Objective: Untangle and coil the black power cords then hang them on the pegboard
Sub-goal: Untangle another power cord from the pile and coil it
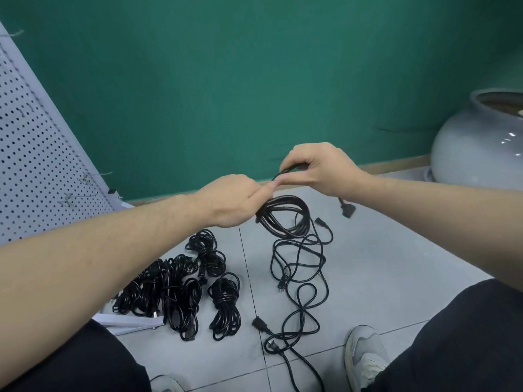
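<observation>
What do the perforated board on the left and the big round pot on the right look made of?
Pale grey perforated pegboard: probably painted sheet metal, with a matte face and even rows of punched holes. Big round grey pot: glazed ceramic by its look, given the glossy highlights.

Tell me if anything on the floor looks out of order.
One loose cord sprawls uncoiled in tangled loops on the tiles, right of the bundled cords. Both hands, left hand and right hand, hold a half-wound coil above it.
</observation>
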A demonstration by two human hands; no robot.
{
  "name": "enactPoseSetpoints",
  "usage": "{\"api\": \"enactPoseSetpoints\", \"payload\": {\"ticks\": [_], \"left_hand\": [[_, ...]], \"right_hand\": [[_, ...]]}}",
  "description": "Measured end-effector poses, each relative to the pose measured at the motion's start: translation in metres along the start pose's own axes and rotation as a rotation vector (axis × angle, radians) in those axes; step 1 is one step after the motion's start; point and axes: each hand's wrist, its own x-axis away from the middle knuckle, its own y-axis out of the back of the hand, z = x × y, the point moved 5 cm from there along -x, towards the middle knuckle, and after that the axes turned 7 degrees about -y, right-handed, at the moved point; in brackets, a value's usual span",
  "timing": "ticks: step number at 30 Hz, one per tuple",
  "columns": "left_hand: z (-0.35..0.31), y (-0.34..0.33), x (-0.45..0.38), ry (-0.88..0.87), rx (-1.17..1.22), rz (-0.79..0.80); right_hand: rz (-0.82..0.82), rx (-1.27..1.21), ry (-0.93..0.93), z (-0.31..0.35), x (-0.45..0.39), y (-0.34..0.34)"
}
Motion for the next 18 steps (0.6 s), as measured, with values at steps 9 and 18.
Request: {"api": "enactPoseSetpoints", "payload": {"ticks": [9,18], "left_hand": [[0.004,0.007,0.001,0.061,0.555,-0.361],[0.037,0.02,0.003,0.471,0.089,-0.426]], "right_hand": [[0.227,-0.03,-0.256,-0.04,0.005,-0.013],[0.496,0.424,0.041,0.002,0.019,-0.056]]}}
